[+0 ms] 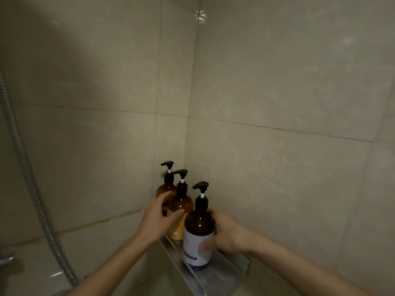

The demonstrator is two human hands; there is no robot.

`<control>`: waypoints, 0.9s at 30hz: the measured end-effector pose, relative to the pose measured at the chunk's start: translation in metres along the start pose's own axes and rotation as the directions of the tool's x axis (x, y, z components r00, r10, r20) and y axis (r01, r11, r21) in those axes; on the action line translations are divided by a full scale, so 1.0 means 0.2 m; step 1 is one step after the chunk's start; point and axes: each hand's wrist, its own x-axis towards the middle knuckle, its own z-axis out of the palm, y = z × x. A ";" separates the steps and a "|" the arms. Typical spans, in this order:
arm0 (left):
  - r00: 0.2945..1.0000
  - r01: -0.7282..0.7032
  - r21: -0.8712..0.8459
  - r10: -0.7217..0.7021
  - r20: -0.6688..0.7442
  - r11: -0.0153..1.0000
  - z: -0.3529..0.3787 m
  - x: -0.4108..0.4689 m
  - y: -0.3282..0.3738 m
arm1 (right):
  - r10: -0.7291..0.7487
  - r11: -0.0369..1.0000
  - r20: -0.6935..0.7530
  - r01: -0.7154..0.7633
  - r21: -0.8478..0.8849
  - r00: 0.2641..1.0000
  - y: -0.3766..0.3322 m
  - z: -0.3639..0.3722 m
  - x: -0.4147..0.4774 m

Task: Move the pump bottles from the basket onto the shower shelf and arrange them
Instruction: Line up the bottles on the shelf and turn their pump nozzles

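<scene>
On the shelf (pixel 224 272), both hands seemingly grip bottles.

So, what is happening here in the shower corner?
A person is arranging three amber pump bottles on a metal shower shelf in the tiled corner. The right hand grips the nearest amber bottle with the white label, which stands on the shelf. The left hand is open, its fingers against the middle amber bottle with the yellow label. The third amber bottle stands behind, nearest the corner.
</scene>
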 end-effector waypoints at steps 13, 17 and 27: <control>0.998 -0.031 0.052 0.028 0.052 0.998 0.01 0.02 0.01 | -0.094 0.993 -0.095 0.100 0.061 0.991 0.08 0.03 0.07; 0.997 -0.054 0.054 0.051 0.051 0.997 -0.01 0.02 0.03 | -0.102 0.992 -0.090 0.108 0.065 0.991 0.07 0.03 0.10; 0.991 -0.055 0.041 0.049 0.122 0.998 -0.05 0.01 0.04 | -0.115 0.989 -0.085 0.123 0.087 0.990 0.09 0.04 0.10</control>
